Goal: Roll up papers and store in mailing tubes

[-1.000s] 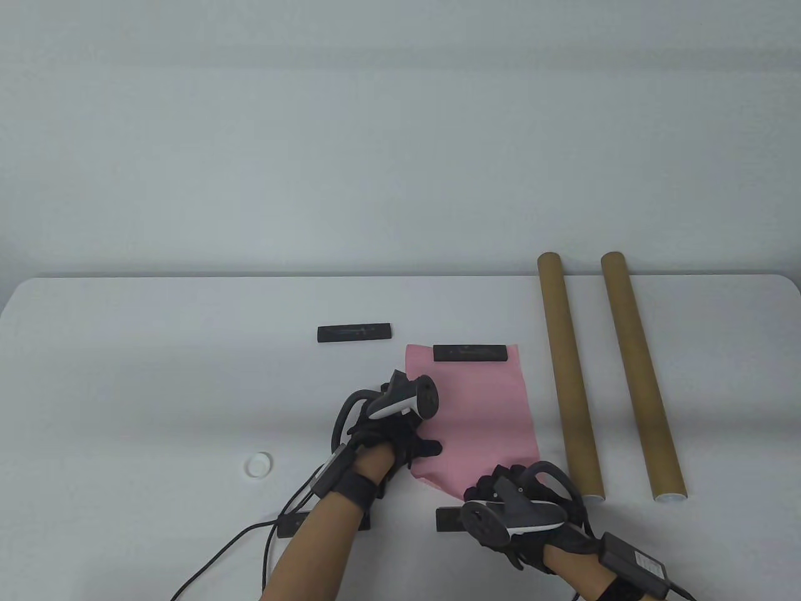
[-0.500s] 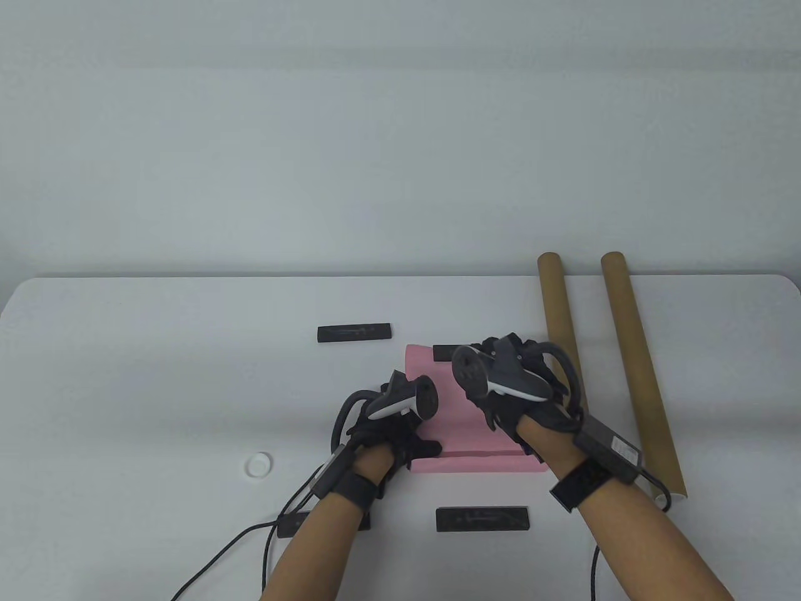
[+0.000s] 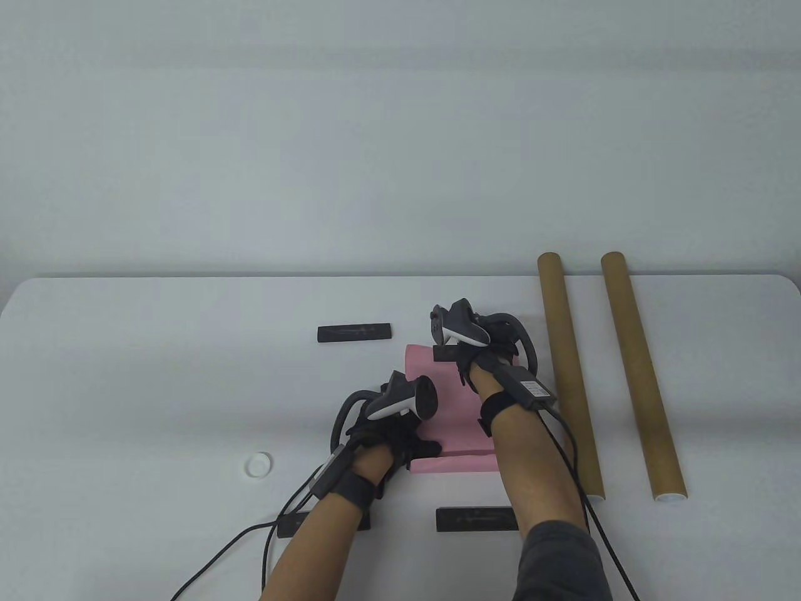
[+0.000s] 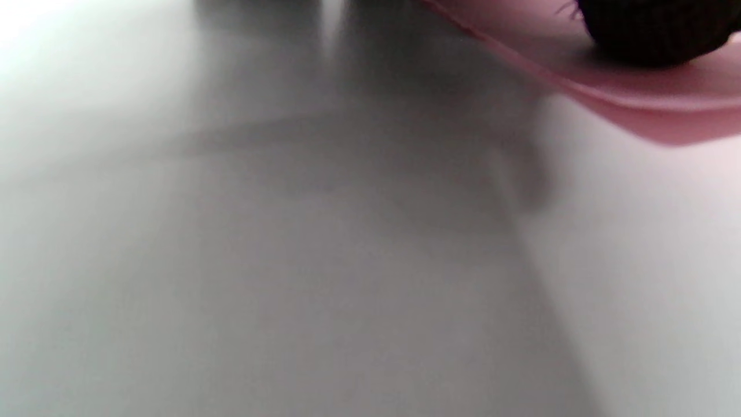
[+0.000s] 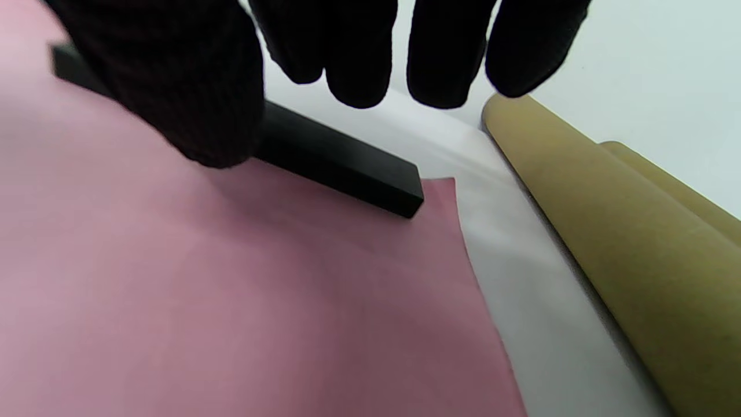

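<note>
Since the earlier frame the right hand has gone from the near edge of the paper to the far bar, thumb on it, other fingers loose above. The left hand presses the paper's left edge; its grip is hidden. The paper lies beside the tubes, thin and soft, best taken at the near edge.

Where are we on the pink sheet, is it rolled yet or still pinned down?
Done: the near edge of the pink sheet is folded over and held by the left hand. In hand: the right hand is at the black bar weighing down the far edge. Left: bar off, rolling, and loading into a tube; both tubes lie untouched.
</note>
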`<act>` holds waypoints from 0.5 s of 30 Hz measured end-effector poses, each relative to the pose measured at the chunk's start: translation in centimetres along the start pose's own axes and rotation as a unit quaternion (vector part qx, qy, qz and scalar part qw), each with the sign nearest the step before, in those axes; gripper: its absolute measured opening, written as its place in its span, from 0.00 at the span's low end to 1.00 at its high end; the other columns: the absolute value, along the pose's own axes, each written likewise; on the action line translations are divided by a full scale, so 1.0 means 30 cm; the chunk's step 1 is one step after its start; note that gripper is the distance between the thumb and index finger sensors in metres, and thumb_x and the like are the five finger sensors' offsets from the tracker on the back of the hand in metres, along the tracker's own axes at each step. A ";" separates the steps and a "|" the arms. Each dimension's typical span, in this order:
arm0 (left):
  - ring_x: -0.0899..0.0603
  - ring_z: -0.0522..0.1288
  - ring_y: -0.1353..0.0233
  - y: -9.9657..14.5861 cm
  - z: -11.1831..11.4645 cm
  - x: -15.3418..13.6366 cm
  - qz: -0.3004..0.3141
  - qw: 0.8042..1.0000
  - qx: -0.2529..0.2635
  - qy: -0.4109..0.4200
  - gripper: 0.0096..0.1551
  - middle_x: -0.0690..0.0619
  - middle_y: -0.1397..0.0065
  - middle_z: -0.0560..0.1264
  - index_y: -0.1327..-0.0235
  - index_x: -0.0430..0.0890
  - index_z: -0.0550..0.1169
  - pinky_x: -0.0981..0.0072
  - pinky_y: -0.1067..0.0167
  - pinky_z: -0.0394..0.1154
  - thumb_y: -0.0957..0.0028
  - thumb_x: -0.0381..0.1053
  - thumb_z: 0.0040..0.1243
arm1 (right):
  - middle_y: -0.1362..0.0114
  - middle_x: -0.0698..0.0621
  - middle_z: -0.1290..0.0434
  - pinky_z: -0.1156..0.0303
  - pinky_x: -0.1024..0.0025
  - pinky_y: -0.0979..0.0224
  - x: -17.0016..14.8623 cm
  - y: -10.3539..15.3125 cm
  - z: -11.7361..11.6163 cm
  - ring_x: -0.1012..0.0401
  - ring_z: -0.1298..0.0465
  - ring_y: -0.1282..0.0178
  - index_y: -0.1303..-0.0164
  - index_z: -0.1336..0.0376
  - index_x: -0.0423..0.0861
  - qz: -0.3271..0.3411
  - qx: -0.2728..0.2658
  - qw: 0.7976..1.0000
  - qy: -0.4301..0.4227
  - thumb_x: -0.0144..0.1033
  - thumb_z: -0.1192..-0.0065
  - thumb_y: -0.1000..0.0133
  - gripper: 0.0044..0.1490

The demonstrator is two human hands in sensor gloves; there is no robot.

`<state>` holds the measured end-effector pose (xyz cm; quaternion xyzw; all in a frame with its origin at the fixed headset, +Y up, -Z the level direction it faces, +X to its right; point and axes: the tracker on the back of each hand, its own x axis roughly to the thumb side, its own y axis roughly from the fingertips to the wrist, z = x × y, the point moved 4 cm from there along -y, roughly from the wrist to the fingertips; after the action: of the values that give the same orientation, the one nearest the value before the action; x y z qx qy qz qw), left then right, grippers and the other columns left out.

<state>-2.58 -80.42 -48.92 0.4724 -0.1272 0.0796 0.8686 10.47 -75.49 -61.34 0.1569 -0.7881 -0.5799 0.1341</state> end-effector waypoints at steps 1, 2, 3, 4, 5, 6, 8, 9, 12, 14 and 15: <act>0.38 0.43 0.16 0.000 0.000 0.000 0.000 1.000 -0.001 0.000 0.58 0.61 0.16 0.41 0.24 0.66 0.46 0.47 0.24 0.53 0.68 0.81 0.50 | 0.12 0.53 0.39 0.37 0.37 0.19 0.001 -0.010 -0.006 0.40 0.37 0.14 0.16 0.45 0.54 0.000 0.001 1.000 0.003 0.51 0.23 0.49 0.53; 0.38 0.43 0.16 0.000 0.001 0.000 0.001 1.000 0.000 0.000 0.57 0.61 0.16 0.41 0.24 0.66 0.46 0.47 0.24 0.53 0.68 0.81 0.50 | 0.13 0.53 0.39 0.37 0.37 0.19 0.003 -0.023 -0.013 0.40 0.37 0.14 0.16 0.45 0.55 0.002 -0.002 1.000 0.003 0.51 0.23 0.50 0.52; 0.38 0.43 0.16 0.000 0.001 0.000 0.001 1.000 0.000 0.000 0.58 0.61 0.16 0.41 0.24 0.66 0.46 0.47 0.24 0.53 0.68 0.81 0.50 | 0.13 0.54 0.38 0.37 0.37 0.18 0.005 -0.030 -0.019 0.41 0.37 0.14 0.17 0.44 0.55 0.005 -0.006 1.000 -0.001 0.50 0.23 0.49 0.51; 0.38 0.43 0.16 0.000 0.000 0.000 0.001 1.000 0.000 0.000 0.58 0.61 0.16 0.41 0.24 0.66 0.46 0.48 0.24 0.53 0.68 0.81 0.49 | 0.15 0.56 0.36 0.37 0.37 0.18 0.007 -0.038 -0.023 0.42 0.37 0.13 0.18 0.43 0.57 0.019 -0.013 1.000 -0.016 0.49 0.24 0.49 0.47; 0.38 0.43 0.16 0.000 0.000 0.000 0.001 1.000 0.001 -0.001 0.58 0.61 0.16 0.41 0.24 0.66 0.46 0.47 0.24 0.53 0.68 0.81 0.49 | 0.16 0.56 0.34 0.37 0.38 0.18 0.008 -0.044 -0.024 0.43 0.37 0.13 0.20 0.41 0.58 0.028 -0.019 0.999 -0.028 0.47 0.24 0.48 0.45; 0.38 0.43 0.16 -0.001 0.000 -0.001 0.001 1.000 0.000 -0.001 0.57 0.61 0.16 0.41 0.24 0.66 0.46 0.48 0.24 0.53 0.68 0.81 0.49 | 0.18 0.57 0.32 0.37 0.38 0.18 0.005 -0.044 -0.019 0.43 0.37 0.14 0.23 0.38 0.58 0.029 -0.032 0.999 -0.030 0.47 0.24 0.49 0.42; 0.38 0.43 0.16 -0.002 0.000 -0.001 0.001 1.000 -0.001 -0.001 0.57 0.61 0.16 0.41 0.24 0.66 0.46 0.47 0.24 0.53 0.68 0.81 0.50 | 0.22 0.56 0.28 0.34 0.40 0.19 0.010 -0.043 -0.015 0.45 0.34 0.15 0.25 0.35 0.56 0.046 -0.049 0.998 -0.014 0.49 0.24 0.50 0.40; 0.38 0.42 0.16 -0.002 0.000 -0.002 0.001 1.000 -0.003 -0.001 0.58 0.61 0.16 0.41 0.24 0.66 0.46 0.47 0.24 0.53 0.68 0.81 0.50 | 0.22 0.56 0.28 0.33 0.41 0.20 0.010 -0.042 -0.013 0.46 0.33 0.16 0.25 0.35 0.56 0.044 -0.045 0.998 -0.008 0.49 0.24 0.50 0.40; 0.38 0.42 0.16 -0.003 0.000 -0.002 0.001 1.000 -0.005 -0.001 0.58 0.61 0.16 0.41 0.25 0.66 0.46 0.47 0.24 0.53 0.68 0.81 0.50 | 0.22 0.56 0.29 0.32 0.42 0.20 -0.003 -0.046 0.028 0.47 0.33 0.17 0.25 0.36 0.57 0.026 -0.072 0.997 0.003 0.49 0.24 0.49 0.40; 0.38 0.43 0.16 -0.003 0.000 -0.002 0.001 1.000 -0.004 -0.001 0.58 0.61 0.16 0.41 0.24 0.66 0.46 0.47 0.24 0.53 0.68 0.81 0.50 | 0.21 0.56 0.29 0.33 0.42 0.20 -0.008 -0.060 0.039 0.46 0.34 0.16 0.24 0.36 0.57 0.009 -0.071 0.997 -0.009 0.48 0.25 0.48 0.40; 0.38 0.43 0.16 -0.003 0.001 -0.003 0.002 1.000 -0.004 -0.001 0.57 0.61 0.16 0.41 0.25 0.66 0.46 0.47 0.24 0.53 0.68 0.81 0.50 | 0.21 0.57 0.30 0.33 0.41 0.19 -0.009 -0.071 0.039 0.46 0.35 0.16 0.24 0.36 0.57 0.001 -0.066 0.998 -0.010 0.48 0.25 0.48 0.40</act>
<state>-2.63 -80.49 -49.01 0.4690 -0.1289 0.0800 0.8700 10.46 -74.96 -63.72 0.1412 -0.7492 -0.6325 0.1369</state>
